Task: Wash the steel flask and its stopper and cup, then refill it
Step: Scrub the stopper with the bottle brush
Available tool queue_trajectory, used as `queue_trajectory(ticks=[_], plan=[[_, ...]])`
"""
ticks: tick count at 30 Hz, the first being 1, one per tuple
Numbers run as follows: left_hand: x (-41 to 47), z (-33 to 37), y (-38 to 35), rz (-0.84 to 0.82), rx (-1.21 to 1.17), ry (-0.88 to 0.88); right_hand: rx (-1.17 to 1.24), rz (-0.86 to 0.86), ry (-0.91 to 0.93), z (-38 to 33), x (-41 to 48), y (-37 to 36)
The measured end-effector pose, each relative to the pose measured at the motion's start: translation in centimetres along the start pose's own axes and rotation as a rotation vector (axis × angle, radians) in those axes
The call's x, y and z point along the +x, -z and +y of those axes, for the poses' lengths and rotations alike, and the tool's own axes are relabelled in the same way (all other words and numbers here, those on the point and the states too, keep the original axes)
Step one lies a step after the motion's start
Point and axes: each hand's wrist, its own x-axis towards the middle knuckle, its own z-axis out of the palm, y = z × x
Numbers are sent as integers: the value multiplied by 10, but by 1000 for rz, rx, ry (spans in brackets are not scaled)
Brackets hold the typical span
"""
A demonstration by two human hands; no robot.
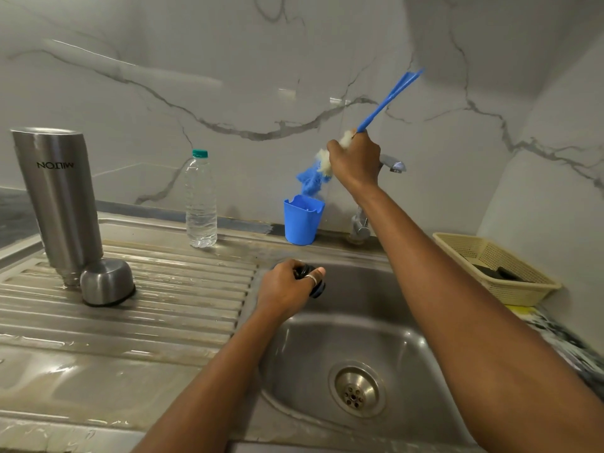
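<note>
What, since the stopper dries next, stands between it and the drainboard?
Nothing visible: the left hand holds the stopper beside the sink's left rim, with bare drainboard ribs up to the steel cup.

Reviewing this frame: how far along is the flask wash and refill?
Looks done: the steel flask stands upside down on the drainboard, its cup inverted beside it, apparently draining. In hand: the left hand grips the black stopper over the sink; the right hand holds the blue brush above its blue holder. Left: finishing the stopper, then refilling the flask.
</note>
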Motion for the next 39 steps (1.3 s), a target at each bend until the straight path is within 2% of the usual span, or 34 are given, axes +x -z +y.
queue_trajectory(ticks=[11,16,22,29,36,39], plan=[[-4,4,2,-2,7,3,-24,-10,49,4,-20,0],[-2,4,3,-11,-31,26,47,17,42,2,-27,1],[-3,4,6,-32,-322,151,247,113,67,6,-63,45],[-10,16,13,-38,-626,367,612,49,-175,39,-138,114],[-6,15,10,-32,-743,474,464,-30,-113,55,-189,108],[-4,15,10,-19,-790,491,376,-171,-75,52,-199,103]])
